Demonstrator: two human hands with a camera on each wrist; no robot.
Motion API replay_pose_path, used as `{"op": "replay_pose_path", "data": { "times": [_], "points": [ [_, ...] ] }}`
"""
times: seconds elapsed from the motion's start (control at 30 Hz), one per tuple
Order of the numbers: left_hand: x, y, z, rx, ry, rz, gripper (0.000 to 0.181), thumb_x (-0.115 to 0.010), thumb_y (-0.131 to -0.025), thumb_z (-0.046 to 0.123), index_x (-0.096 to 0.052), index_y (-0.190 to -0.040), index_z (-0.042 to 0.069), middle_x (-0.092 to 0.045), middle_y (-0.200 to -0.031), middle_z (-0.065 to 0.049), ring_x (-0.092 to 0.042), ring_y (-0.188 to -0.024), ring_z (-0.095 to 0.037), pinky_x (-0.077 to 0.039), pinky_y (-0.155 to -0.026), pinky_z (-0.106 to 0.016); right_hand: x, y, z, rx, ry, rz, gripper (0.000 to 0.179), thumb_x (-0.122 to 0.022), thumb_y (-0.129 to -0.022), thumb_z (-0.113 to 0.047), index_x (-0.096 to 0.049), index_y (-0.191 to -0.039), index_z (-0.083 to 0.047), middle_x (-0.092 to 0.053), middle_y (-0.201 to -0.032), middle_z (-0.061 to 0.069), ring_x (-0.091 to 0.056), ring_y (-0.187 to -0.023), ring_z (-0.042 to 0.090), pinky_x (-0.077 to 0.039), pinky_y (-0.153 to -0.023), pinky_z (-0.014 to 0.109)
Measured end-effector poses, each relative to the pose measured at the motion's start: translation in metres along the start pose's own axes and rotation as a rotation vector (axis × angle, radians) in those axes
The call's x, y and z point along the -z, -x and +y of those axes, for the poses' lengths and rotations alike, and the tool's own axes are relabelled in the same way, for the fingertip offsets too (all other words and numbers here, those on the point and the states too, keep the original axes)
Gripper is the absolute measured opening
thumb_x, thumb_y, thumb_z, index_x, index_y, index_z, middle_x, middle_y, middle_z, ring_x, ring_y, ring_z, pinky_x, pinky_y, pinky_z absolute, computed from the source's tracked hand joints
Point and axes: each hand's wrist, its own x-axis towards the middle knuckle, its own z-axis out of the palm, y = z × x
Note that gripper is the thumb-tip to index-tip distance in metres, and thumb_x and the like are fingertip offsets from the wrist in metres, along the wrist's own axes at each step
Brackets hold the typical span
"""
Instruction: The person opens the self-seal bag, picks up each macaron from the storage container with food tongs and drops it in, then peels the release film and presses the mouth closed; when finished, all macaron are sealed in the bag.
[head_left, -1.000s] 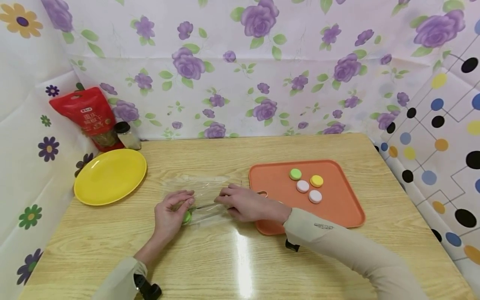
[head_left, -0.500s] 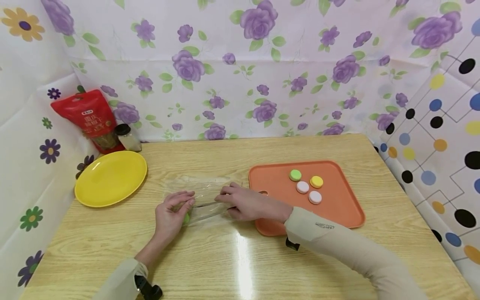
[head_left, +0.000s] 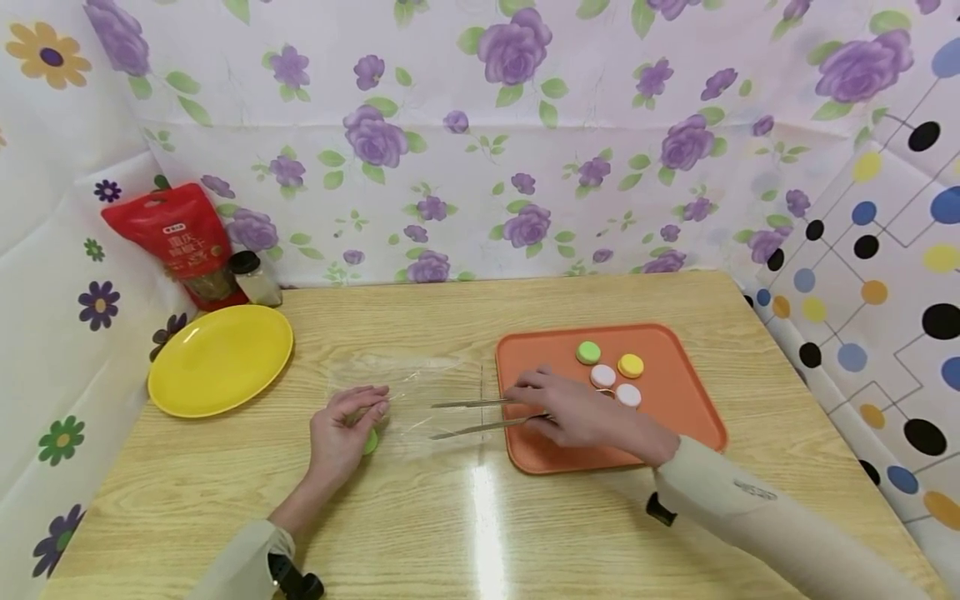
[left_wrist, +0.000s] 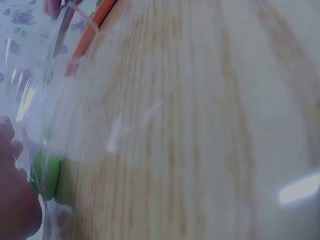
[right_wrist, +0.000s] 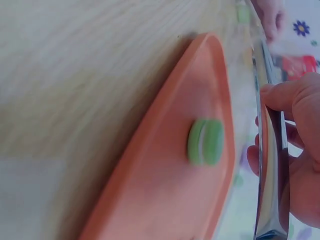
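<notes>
My left hand point(head_left: 339, 435) pinches the film of a clear plastic bag point(head_left: 420, 382) that lies on the table. Beneath its fingers a green macaron point(head_left: 371, 442) peeks out; the left wrist view shows this macaron point(left_wrist: 49, 175) close by the thumb, behind the film. Metal tongs point(head_left: 471, 404) are gripped in my right hand point(head_left: 581, 412), their arms spread with nothing between the tips. Those tips overlap the bag's right part in the head view. Under the right hand, the orange tray point(head_left: 525, 454) bears a green macaron point(head_left: 588, 352), a yellow macaron point(head_left: 631, 365) and two pale pink macarons point(head_left: 603, 376).
On the left stands a yellow plate point(head_left: 221, 362). Behind it are a red snack pouch point(head_left: 176, 237) and a black-lidded jar point(head_left: 257, 279) against the patterned cloth. Bare wood table point(head_left: 390, 533) runs in front of the hands.
My right hand has moved right with the tongs, drawing them back from the left hand toward the tray; their arms have spread apart. The green macaron and left hand have stayed in place.
</notes>
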Motion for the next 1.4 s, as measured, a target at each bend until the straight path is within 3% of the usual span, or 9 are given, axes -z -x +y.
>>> {"op": "replay_pose_path", "data": {
  "times": [0.17, 0.3, 0.43, 0.57, 0.73, 0.9, 1.07, 1.23, 1.4],
  "points": [
    [-0.001, -0.001, 0.021, 0.003, 0.007, -0.012, 0.013, -0.071, -0.076, -0.026, -0.069, -0.085, -0.016, -0.067, -0.097, -0.035, -0.057, -0.100, -0.045, -0.054, -0.082, -0.015, 0.009, 0.043, 0.009, -0.044, -0.003, 0.114, 0.042, -0.073, -0.093, -0.010, -0.062, -0.133, -0.007, -0.059, -0.121, 0.004, -0.050, -0.104, 0.019, -0.051, -0.079, 0.035],
    [0.000, -0.002, 0.021, -0.012, 0.009, -0.013, 0.014, -0.070, -0.075, -0.027, -0.069, -0.085, -0.017, -0.066, -0.096, -0.036, -0.058, -0.099, -0.041, -0.054, -0.082, -0.016, 0.015, 0.080, 0.019, -0.083, 0.000, 0.222, 0.046, -0.077, -0.086, -0.002, -0.063, -0.130, -0.004, -0.058, -0.118, 0.008, -0.049, -0.092, 0.017, -0.048, -0.068, 0.030],
    [-0.001, -0.003, 0.021, -0.012, 0.013, -0.018, 0.013, -0.070, -0.076, -0.027, -0.069, -0.085, -0.017, -0.066, -0.097, -0.036, -0.058, -0.098, -0.040, -0.055, -0.081, -0.016, 0.022, 0.118, 0.026, -0.127, 0.017, 0.303, 0.052, -0.079, -0.081, 0.005, -0.063, -0.130, -0.001, -0.058, -0.120, 0.010, -0.054, -0.097, 0.020, -0.051, -0.066, 0.030],
    [-0.001, -0.004, 0.021, -0.008, 0.014, -0.019, 0.013, -0.070, -0.076, -0.026, -0.069, -0.085, -0.017, -0.066, -0.096, -0.036, -0.059, -0.098, -0.038, -0.055, -0.081, -0.016, 0.028, 0.151, 0.030, -0.179, 0.053, 0.352, 0.053, -0.079, -0.076, 0.010, -0.064, -0.126, -0.001, -0.060, -0.119, 0.008, -0.054, -0.101, 0.021, -0.049, -0.068, 0.030],
    [0.000, -0.003, 0.021, -0.016, 0.014, -0.010, 0.013, -0.070, -0.075, -0.028, -0.067, -0.085, -0.019, -0.065, -0.096, -0.038, -0.059, -0.097, -0.036, -0.054, -0.081, -0.015, 0.029, 0.182, 0.034, -0.250, 0.059, 0.389, 0.056, -0.081, -0.073, 0.012, -0.064, -0.125, -0.001, -0.062, -0.114, 0.007, -0.051, -0.092, 0.016, -0.047, -0.064, 0.029],
    [-0.001, -0.001, 0.021, -0.004, 0.017, -0.012, 0.013, -0.070, -0.076, -0.027, -0.067, -0.085, -0.019, -0.065, -0.096, -0.037, -0.060, -0.098, -0.035, -0.055, -0.081, -0.016, 0.025, 0.202, 0.044, -0.268, 0.073, 0.446, 0.061, -0.081, -0.068, 0.015, -0.064, -0.125, 0.002, -0.062, -0.107, 0.008, -0.045, -0.080, 0.012, -0.041, -0.056, 0.026],
    [0.000, 0.000, 0.021, 0.008, 0.020, -0.016, 0.012, -0.070, -0.077, -0.026, -0.068, -0.085, -0.018, -0.065, -0.096, -0.037, -0.059, -0.100, -0.037, -0.056, -0.077, -0.017, 0.020, 0.213, 0.063, -0.279, 0.117, 0.495, 0.058, -0.082, -0.067, 0.015, -0.065, -0.122, 0.005, -0.062, -0.103, 0.011, -0.046, -0.079, 0.012, -0.041, -0.057, 0.024],
    [0.000, 0.000, 0.021, 0.033, 0.036, -0.014, 0.012, -0.070, -0.077, -0.026, -0.069, -0.086, -0.018, -0.064, -0.097, -0.038, -0.059, -0.100, -0.035, -0.056, -0.077, -0.018, 0.016, 0.221, 0.079, -0.312, 0.165, 0.502, 0.057, -0.082, -0.065, 0.016, -0.064, -0.119, 0.009, -0.062, -0.099, 0.013, -0.052, -0.078, 0.021, -0.041, -0.061, 0.023],
    [0.000, 0.000, 0.022, 0.040, 0.020, -0.012, 0.012, -0.071, -0.078, -0.025, -0.070, -0.086, -0.016, -0.066, -0.097, -0.036, -0.059, -0.100, -0.035, -0.056, -0.077, -0.018, 0.014, 0.222, 0.093, -0.314, 0.179, 0.490, 0.057, -0.082, -0.062, 0.016, -0.065, -0.116, 0.010, -0.063, -0.098, 0.016, -0.056, -0.079, 0.027, -0.044, -0.060, 0.032]
  ]
}}
